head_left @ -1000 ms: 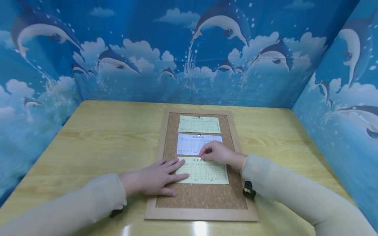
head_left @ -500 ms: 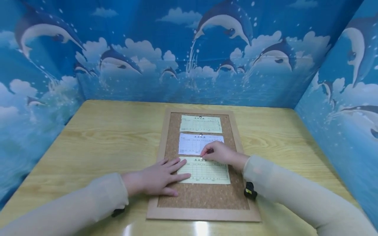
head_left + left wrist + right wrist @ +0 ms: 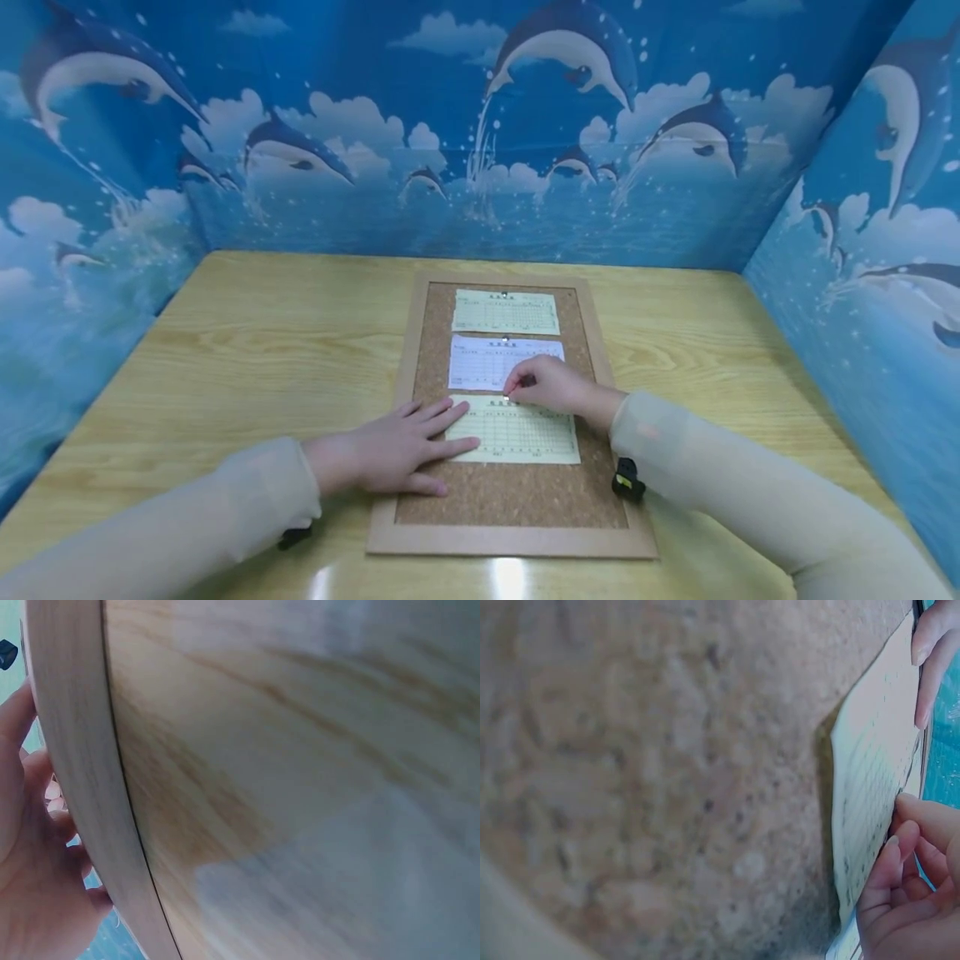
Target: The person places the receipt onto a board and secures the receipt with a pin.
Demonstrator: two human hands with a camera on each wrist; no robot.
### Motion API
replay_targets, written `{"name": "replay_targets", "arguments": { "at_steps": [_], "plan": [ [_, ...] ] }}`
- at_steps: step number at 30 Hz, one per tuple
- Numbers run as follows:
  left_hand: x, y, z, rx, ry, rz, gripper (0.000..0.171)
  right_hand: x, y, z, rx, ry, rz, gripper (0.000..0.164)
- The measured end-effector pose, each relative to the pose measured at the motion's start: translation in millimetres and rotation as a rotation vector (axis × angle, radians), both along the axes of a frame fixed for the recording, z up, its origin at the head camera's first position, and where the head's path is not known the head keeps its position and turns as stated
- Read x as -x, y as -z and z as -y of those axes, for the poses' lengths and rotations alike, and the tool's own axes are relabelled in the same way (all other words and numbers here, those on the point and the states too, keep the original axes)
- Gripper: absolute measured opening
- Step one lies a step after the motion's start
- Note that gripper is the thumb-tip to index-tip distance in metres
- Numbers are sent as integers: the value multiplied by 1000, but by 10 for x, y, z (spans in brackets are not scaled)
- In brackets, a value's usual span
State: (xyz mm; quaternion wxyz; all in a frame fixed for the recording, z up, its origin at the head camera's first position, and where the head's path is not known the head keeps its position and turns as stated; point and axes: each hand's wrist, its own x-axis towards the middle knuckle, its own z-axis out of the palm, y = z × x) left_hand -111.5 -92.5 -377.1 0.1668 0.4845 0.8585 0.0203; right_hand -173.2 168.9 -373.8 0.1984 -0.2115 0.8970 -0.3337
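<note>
A cork board (image 3: 510,497) in a wooden frame lies on the table, bearing three printed paper slips in a column. My left hand (image 3: 393,450) rests with spread fingers on the left part of the lowest, pale green slip (image 3: 528,435) and on the board. At that slip's top edge, my right hand (image 3: 551,386) pinches a small shiny push pin (image 3: 506,398), mostly covered by the fingertips. In the right wrist view, thumb and finger meet at the far edge of the slip (image 3: 874,757). The left wrist view shows the left hand (image 3: 37,847) beside the frame.
Above it, a whitish-lilac slip (image 3: 476,364) and another pale green slip (image 3: 506,314) each have a small shiny pin at the top middle. Wood-grain tabletop (image 3: 300,333) surrounds the board. A blue dolphin-print curtain (image 3: 337,217) stands behind and along both sides.
The head view shifts slightly. Both hands keep their places: the left spread on the lowest slip, the right pinching at its top edge.
</note>
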Motion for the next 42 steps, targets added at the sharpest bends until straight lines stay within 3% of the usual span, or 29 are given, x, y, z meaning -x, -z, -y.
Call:
{"name": "replay_targets", "arguments": {
  "at_steps": [20,32,38,42],
  "plan": [
    [18,-27,19,-4,-8,16,65,24,-54,146,-120,9,-27,11],
    [19,-84,15,-8,-16,31,65,89,-200,294,-300,-30,6,15],
    [24,-124,-13,-17,-5,13,64,162,-230,267,-308,58,83,12],
    [0,-116,-30,1,-2,22,64,139,-171,211,-295,70,107,15]
  ]
}}
